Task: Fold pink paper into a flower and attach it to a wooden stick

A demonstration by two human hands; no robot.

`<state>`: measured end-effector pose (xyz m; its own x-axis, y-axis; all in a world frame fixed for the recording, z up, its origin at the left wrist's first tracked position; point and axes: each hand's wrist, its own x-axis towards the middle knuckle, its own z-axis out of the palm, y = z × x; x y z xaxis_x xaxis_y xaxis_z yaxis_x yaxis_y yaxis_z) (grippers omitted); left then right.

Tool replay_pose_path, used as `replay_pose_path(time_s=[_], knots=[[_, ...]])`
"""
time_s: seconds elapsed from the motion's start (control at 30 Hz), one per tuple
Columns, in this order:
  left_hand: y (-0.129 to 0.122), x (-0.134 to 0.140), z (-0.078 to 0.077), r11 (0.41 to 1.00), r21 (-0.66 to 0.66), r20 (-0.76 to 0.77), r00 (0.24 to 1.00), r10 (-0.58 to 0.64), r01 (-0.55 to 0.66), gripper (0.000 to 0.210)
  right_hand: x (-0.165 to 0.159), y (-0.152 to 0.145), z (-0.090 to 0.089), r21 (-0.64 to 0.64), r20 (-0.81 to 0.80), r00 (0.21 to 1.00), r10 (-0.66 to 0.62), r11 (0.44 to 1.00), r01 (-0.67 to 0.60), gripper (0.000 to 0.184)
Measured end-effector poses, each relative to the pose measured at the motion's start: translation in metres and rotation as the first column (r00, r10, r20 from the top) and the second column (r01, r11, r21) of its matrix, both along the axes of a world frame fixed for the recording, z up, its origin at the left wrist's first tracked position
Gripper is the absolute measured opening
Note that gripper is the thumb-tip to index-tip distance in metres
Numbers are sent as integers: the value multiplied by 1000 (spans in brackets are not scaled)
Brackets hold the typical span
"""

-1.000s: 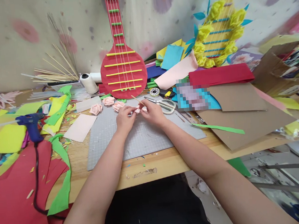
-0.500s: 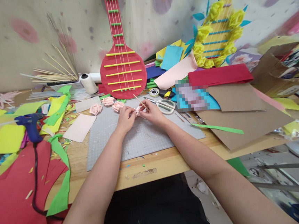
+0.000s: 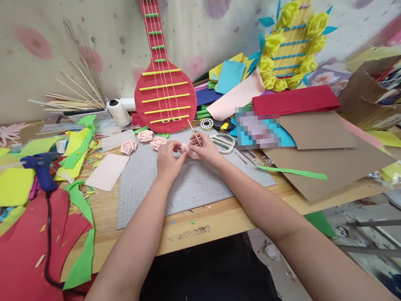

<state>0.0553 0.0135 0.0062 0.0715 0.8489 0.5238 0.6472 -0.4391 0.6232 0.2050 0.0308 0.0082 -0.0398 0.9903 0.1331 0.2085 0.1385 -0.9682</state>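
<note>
- Clearly both hands meet over the far half of the grey cutting mat, which lies near the front edge of the wooden worktable.
- The left hand has its fingers closed around a small pink paper rose, pinching it from the left, seemingly so the rolled layers cannot spring apart.
- The right hand pinches a thin wooden skewer between thumb and fingertips; the stick tilts up and away from the person, its lower end at the rose, as if it serves as the core the paper winds around.
- Three finished pink roses lie together at the mat's far left corner, near the working hands but apart from them.
- Scissors rest at the mat's far right edge, just beside the right hand.
- A blue glue gun lies well off to the left among yellow and green paper scraps, its black cord trailing toward the front edge over red paper.
- A red paper guitar leans against the wall at the back edge, and a bundle of spare skewers lies at the back left.
- Brown cardboard sheets cover the right side of the table.
</note>
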Motion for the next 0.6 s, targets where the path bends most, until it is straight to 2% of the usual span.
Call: replay_pose_path(time_s=[0.13, 0.27, 0.47, 0.6], knots=[[2, 2, -2, 996, -89, 1, 1000, -3, 3, 4, -2, -1, 1, 46, 38, 999, -12, 999, 10, 33], [4, 2, -5, 995, -97, -7, 1000, -27, 26, 3, -5, 4, -1, 44, 64, 996, -65, 997, 63, 33], [8, -2, -8, 987, -163, 25, 1000, 15, -11, 10, -7, 12, -4, -86, -136, 983, -120, 990, 109, 32], [10, -3, -12, 988, -152, -38, 999, 36, -41, 12, -10, 10, -2, -191, -219, 963, -155, 975, 113, 33]])
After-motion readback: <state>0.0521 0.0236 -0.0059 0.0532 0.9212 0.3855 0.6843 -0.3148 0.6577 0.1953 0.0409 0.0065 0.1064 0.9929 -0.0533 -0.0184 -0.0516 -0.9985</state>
